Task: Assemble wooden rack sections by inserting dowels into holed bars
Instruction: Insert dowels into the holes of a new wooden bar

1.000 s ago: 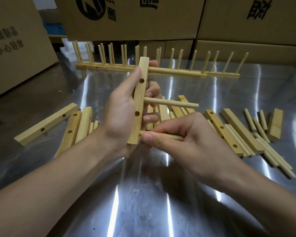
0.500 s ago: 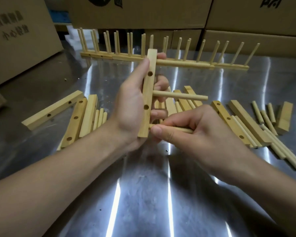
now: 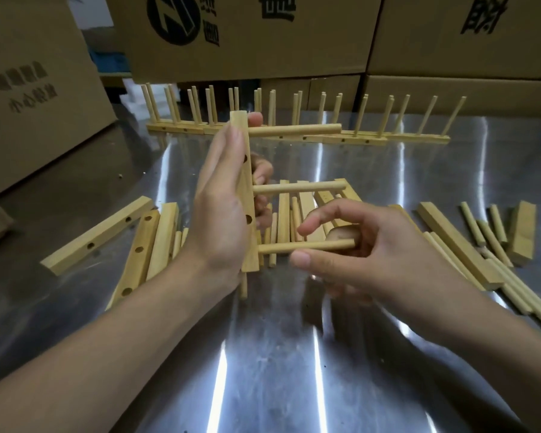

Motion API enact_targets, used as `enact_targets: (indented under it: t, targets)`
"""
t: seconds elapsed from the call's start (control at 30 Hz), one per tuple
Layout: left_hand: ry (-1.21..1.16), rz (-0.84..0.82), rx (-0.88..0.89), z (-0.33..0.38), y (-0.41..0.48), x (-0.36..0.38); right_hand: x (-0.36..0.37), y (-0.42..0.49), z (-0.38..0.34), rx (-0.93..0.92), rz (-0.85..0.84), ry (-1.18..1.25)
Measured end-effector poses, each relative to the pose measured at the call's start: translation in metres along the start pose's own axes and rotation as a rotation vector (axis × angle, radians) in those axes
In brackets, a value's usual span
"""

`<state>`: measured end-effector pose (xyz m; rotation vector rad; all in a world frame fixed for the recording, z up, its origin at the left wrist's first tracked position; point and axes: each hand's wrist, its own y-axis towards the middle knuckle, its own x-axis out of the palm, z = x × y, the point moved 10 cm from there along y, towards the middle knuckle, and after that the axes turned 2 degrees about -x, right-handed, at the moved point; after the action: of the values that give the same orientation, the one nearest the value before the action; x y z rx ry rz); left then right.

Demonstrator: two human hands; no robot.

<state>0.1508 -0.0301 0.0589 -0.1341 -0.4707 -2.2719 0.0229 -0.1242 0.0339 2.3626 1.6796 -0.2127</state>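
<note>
Jutting from bar (image 3: 249, 189) — dowel (image 3: 306, 246) between right fingers (image 3: 313, 225).

Lit dimly from overhead. Streaked with long white glare down the shiny grey metal tabletop (image 3: 272, 364), murky in between. Bowed at the edges, smeared faintly at the lower fingers (image 3: 341, 292) of the right hand (image 3: 372, 254).
</note>
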Motion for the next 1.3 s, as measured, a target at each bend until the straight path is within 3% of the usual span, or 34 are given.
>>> enact_targets:
  t: [0.43,0.7,1.3]
  targets:
    - [0.003,0.003,0.047,-0.002,0.004,-0.005,0.004,0.001,0.0,-0.053,0.045,0.157]
    - [0.012,-0.044,0.117,0.005,-0.002,0.005,0.025,-0.003,0.008,0.098,-0.075,0.254]
    - [-0.204,-0.202,0.039,0.005,-0.017,0.029,0.038,-0.009,0.001,0.063,-0.129,0.347]
